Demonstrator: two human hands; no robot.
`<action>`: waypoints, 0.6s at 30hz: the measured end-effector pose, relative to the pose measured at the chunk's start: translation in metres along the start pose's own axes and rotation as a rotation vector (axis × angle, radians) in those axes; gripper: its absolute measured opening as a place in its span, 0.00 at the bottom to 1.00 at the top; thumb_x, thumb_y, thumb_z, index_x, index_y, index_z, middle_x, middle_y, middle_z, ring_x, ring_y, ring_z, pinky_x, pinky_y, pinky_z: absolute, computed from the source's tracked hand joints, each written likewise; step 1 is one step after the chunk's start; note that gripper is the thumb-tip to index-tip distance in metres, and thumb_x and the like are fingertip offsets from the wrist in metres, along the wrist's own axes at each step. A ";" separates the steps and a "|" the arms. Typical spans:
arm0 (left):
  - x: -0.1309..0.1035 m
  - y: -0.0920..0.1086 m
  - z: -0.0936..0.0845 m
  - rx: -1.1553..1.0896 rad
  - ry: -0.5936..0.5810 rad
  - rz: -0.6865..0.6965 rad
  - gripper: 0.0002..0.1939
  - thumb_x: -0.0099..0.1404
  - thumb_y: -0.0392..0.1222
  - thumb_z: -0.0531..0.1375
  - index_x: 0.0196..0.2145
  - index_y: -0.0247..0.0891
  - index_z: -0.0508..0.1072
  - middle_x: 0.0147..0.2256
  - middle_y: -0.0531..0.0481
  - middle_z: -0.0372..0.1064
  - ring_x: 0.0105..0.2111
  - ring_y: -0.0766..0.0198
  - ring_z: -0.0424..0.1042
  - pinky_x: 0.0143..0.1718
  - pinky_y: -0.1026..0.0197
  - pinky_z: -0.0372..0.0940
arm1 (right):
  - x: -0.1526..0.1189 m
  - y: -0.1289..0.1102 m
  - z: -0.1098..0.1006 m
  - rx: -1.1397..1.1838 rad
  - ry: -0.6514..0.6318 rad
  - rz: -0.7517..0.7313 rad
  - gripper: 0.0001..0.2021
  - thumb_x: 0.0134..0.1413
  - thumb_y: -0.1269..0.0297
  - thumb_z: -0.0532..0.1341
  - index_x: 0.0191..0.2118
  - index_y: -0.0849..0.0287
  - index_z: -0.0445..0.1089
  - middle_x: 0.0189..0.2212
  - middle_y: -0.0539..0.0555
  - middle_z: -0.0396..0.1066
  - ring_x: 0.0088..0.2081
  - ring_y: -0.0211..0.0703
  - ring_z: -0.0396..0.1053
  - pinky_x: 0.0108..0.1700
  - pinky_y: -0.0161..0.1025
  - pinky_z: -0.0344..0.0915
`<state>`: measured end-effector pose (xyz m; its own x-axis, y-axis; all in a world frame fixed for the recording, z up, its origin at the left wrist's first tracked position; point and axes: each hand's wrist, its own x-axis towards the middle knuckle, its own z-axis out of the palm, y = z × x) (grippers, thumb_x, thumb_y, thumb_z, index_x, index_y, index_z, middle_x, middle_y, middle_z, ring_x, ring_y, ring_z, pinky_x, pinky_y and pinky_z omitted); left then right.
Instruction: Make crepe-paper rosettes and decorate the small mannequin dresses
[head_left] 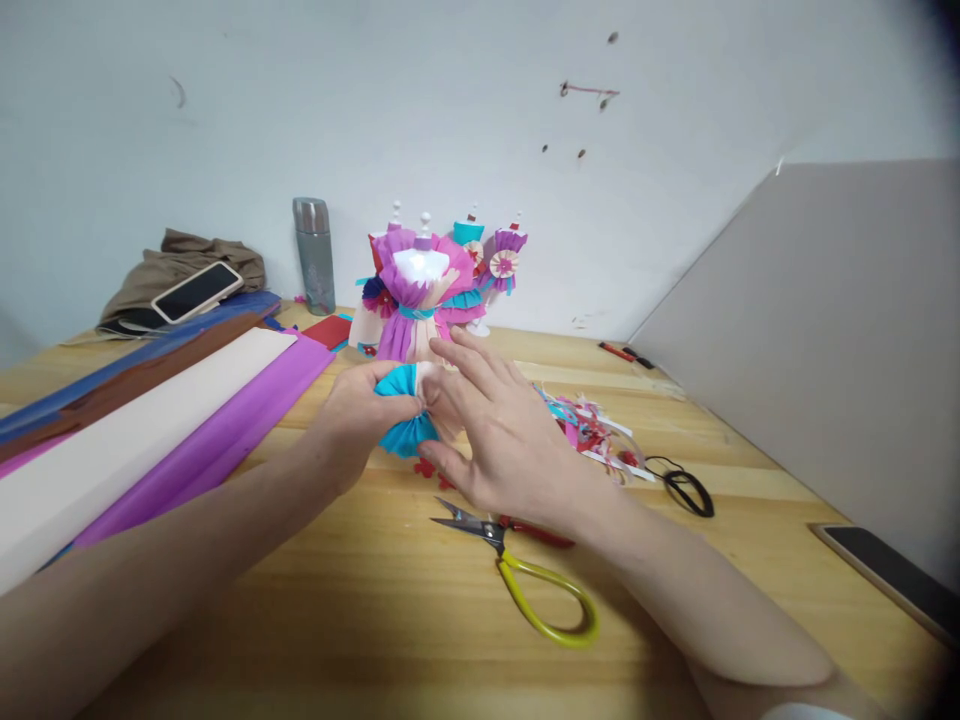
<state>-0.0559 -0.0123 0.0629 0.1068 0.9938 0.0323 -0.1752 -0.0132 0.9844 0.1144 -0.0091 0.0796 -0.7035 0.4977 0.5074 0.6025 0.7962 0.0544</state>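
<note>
A round pleated crepe-paper rosette (pixel 406 436), half bright blue and half cream, is pinched between the thumb and fingers of my left hand (pixel 351 408). My right hand (pixel 510 430) lies over the rosette's cream side, with fingers stretched out and the thumb apart. It appears to touch the pleats, though the contact is partly hidden. Small red paper flowers (pixel 426 468) lie on the wooden table (pixel 315 600) below the rosette. Nearer to me, scissors (pixel 491 535) with yellow and red handles rest with their blades parted, partly under my right wrist.
Behind my hands stand several mannequin stands in paper dresses (pixel 420 290). Crepe-paper sheets (pixel 150 440) spread at left, near a phone (pixel 197 292), brown cloth (pixel 187 252) and flask (pixel 314 258). Paper scraps (pixel 589 428), a black cord loop (pixel 690 494) and another phone (pixel 892 575) lie right.
</note>
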 end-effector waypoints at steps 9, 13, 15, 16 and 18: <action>0.002 -0.003 0.002 0.076 -0.039 -0.020 0.16 0.46 0.38 0.67 0.36 0.34 0.77 0.28 0.49 0.75 0.26 0.62 0.72 0.27 0.62 0.67 | 0.003 0.021 -0.013 0.403 -0.014 0.224 0.29 0.58 0.61 0.59 0.64 0.61 0.58 0.55 0.64 0.70 0.49 0.54 0.73 0.48 0.52 0.72; 0.001 -0.001 0.003 0.213 0.073 0.037 0.31 0.47 0.40 0.67 0.51 0.33 0.73 0.39 0.43 0.76 0.38 0.53 0.75 0.37 0.55 0.71 | 0.007 0.022 -0.009 0.593 -0.110 0.346 0.25 0.55 0.65 0.61 0.59 0.62 0.65 0.46 0.61 0.75 0.35 0.44 0.74 0.37 0.42 0.71; 0.000 -0.001 0.004 0.326 0.131 0.082 0.32 0.49 0.41 0.65 0.54 0.34 0.71 0.46 0.41 0.74 0.45 0.49 0.74 0.44 0.50 0.70 | 0.008 0.022 -0.006 0.627 -0.117 0.354 0.24 0.54 0.68 0.62 0.58 0.61 0.68 0.42 0.58 0.76 0.32 0.41 0.72 0.34 0.39 0.68; 0.000 -0.001 0.004 0.371 0.145 0.106 0.32 0.50 0.41 0.64 0.54 0.35 0.71 0.49 0.40 0.73 0.48 0.48 0.72 0.47 0.49 0.69 | 0.009 0.022 -0.005 0.638 -0.120 0.351 0.24 0.53 0.69 0.62 0.58 0.61 0.68 0.40 0.57 0.76 0.31 0.40 0.71 0.34 0.38 0.67; -0.001 -0.003 0.003 0.427 0.148 0.151 0.31 0.50 0.40 0.62 0.54 0.35 0.71 0.53 0.40 0.70 0.52 0.47 0.69 0.53 0.47 0.66 | 0.009 0.023 -0.003 0.644 -0.113 0.358 0.24 0.52 0.70 0.63 0.57 0.60 0.69 0.38 0.56 0.75 0.32 0.39 0.69 0.34 0.38 0.65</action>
<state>-0.0521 -0.0134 0.0603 -0.0350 0.9819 0.1859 0.2436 -0.1721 0.9545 0.1225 0.0125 0.0879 -0.5611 0.7689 0.3065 0.4858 0.6057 -0.6301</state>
